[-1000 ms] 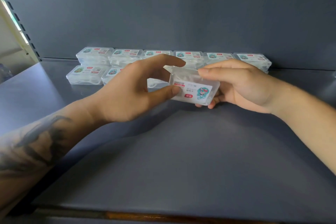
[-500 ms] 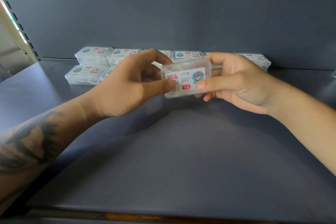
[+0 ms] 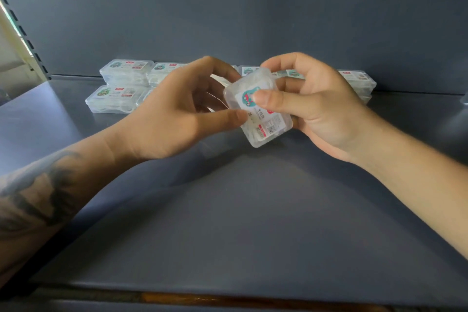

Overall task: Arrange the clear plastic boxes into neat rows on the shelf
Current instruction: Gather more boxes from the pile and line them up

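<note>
Both hands on one clear plastic box, held in the air above the grey shelf, in front of the boxes already laid down.

Right hand: grip closed on the box — thumb lies across the printed label on the top face, the other fingers curl round the far side and underneath. Left hand: thumb tip touches the box's left edge, index finger arches over toward the top corner; the remaining fingers sit behind the box, contact can't be judged. Reads as a light pinch from the left side.

Box is tilted, long axis running from upper left to lower right, label facing the camera, barcode end toward the near lower corner.

Back row of matching boxes runs along the shelf's rear wall, flat, labels up, side by side; the middle of the row is hidden by the hands. A second, shorter row sits just in front of it at the left end — one box fully visible, the next partly covered by the left hand. Rightmost box of the back row shows past the right hand.

Left forearm carries a dark tattoo.
</note>
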Available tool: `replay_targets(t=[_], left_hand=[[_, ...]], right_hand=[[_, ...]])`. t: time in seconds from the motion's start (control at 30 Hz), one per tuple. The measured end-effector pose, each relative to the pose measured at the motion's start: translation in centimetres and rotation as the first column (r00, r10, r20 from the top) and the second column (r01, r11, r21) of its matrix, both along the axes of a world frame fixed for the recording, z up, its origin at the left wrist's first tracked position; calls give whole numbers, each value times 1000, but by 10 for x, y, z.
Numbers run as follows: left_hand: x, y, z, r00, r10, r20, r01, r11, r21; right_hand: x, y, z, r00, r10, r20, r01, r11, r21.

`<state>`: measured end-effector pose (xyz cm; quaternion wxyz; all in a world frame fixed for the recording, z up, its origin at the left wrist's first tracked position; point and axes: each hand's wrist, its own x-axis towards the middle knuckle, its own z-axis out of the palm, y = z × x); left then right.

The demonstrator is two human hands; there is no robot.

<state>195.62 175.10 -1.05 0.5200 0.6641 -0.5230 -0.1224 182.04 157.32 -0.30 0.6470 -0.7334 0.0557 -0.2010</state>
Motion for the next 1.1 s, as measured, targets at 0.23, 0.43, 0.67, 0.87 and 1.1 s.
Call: replay_targets(t=[0.23,0.43,0.67,0.87,1.1], left_hand=[[3,1,0,998,-56,-24,57,998,6],[4,2,-4,948,19,318,-35,998,46],[6,4,-5,879,98,467,-151,985,77],[2,4,-11,815,56,577,-214,954,209],[-8,7,-13,743,-94,663,-280,855,436]], right_hand=[[-1,-3,-1,994,77,78,-65,987,-146],[-2,-10,-1,996,36,85,-19,982,-188],[-9,-16,-1,1000,-2,-6,-1,885,-465],[-19,-21,6,969,-2,-246,-176,693,-699],[-24,-36,15,894,-246,-374,-182,563,-806]])
